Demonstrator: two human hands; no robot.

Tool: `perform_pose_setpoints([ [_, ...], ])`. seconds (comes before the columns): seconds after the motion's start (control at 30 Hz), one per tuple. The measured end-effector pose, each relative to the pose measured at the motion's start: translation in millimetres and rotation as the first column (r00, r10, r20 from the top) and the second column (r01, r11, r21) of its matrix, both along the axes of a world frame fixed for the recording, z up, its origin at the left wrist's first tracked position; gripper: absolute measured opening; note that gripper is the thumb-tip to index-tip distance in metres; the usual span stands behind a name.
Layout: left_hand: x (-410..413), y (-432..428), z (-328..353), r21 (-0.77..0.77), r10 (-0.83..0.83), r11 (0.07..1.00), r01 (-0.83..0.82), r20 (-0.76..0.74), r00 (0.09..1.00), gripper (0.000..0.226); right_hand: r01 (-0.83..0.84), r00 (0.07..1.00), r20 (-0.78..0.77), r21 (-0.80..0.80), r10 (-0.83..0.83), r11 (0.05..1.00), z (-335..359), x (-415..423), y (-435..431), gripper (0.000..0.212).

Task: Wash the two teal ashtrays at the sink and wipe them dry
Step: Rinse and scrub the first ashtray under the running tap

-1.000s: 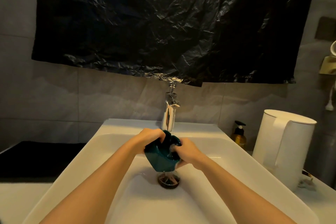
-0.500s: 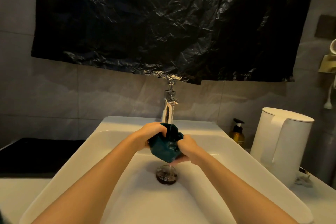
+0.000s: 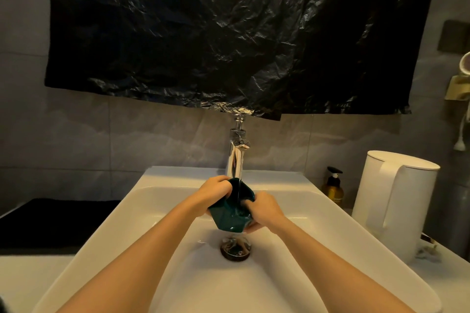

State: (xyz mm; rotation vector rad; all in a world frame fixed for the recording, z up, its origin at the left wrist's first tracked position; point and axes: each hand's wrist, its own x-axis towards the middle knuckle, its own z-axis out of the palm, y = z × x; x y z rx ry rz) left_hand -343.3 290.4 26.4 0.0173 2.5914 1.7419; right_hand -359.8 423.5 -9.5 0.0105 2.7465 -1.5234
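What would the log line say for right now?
step: rinsing | left hand: grips teal ashtray | right hand: grips its other side | faucet: running onto ashtray | place: over white sink

A home bathroom: a white basin (image 3: pixel 178 176) with a chrome tap (image 3: pixel 235 160) at its 12 o'clock backs onto a grey tiled wall (image 3: pixel 101 140). A pump bottle (image 3: pixel 333 190) and a white kettle (image 3: pixel 391 206) stand at 3 o'clock.

ashtray (image 3: pixel 230 216) under tap (image 3: pixel 235 162), over drain (image 3: pixel 235 249) | kettle (image 3: pixel 391 208) right of sink (image 3: pixel 203 284) | bottle (image 3: pixel 332 189) left of kettle
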Motion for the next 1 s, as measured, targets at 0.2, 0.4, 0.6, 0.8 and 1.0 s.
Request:
perform_pose_setpoints([
  [0.2, -1, -11, 0, -0.022, -0.011, 1.000, 0.011, 0.001, 1.000, 0.020, -0.265, 0.940, 0.175, -0.159, 0.292, 0.951, 1, 4, 2, 0.030],
  [0.4, -2, -10, -1, 0.006, -0.034, 0.999, 0.034, -0.027, 0.999, 0.017, -0.074, 0.993, -0.089, 0.083, 0.081, 0.994, -2, -2, 1, 0.019],
  [0.6, -2, -8, -1, 0.022, -0.031, 0.999, 0.032, -0.031, 0.999, 0.014, -0.106, 0.994, -0.036, 0.046, 0.107, 0.993, 3, 0, 0, 0.020],
  [0.8, -4, -10, -2, 0.034, -0.034, 0.999, 0.035, -0.027, 0.999, 0.012, -0.147, 0.989, -0.006, 0.043, 0.147, 0.988, 9, 6, 2, 0.017],
  [1.0, -4, -11, -1, 0.074, -0.059, 0.996, 0.059, 0.009, 0.998, 0.018, -0.037, 0.985, -0.157, 0.206, 0.070, 0.978, 8, 1, -1, 0.021],
])
